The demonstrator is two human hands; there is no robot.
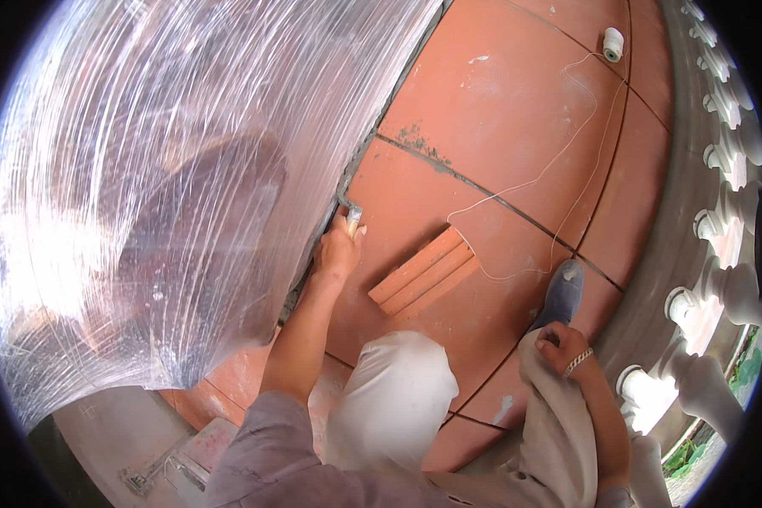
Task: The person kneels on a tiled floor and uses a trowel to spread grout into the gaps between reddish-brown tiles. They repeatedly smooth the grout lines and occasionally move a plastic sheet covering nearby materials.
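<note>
My left hand (337,254) is closed around the pale handle of a small pointing trowel (354,218). The trowel's bent metal neck reaches into the dark mortar joint (344,186) where the terracotta floor meets a plastic-wrapped surface; its blade is hard to make out. My right hand (563,349), with a chain bracelet at the wrist, rests on my right knee, fingers curled and nothing visible in them. Between my hands, a grooved terracotta piece (423,273) lies on the tiles, and a thin white string runs from it.
At the far right stands a spool of white string (613,44), its line looping over the large floor tiles (499,93). Clear plastic sheeting (220,110) fills the left. White balusters (709,227) line the right side. Metal tools (178,467) lie at lower left.
</note>
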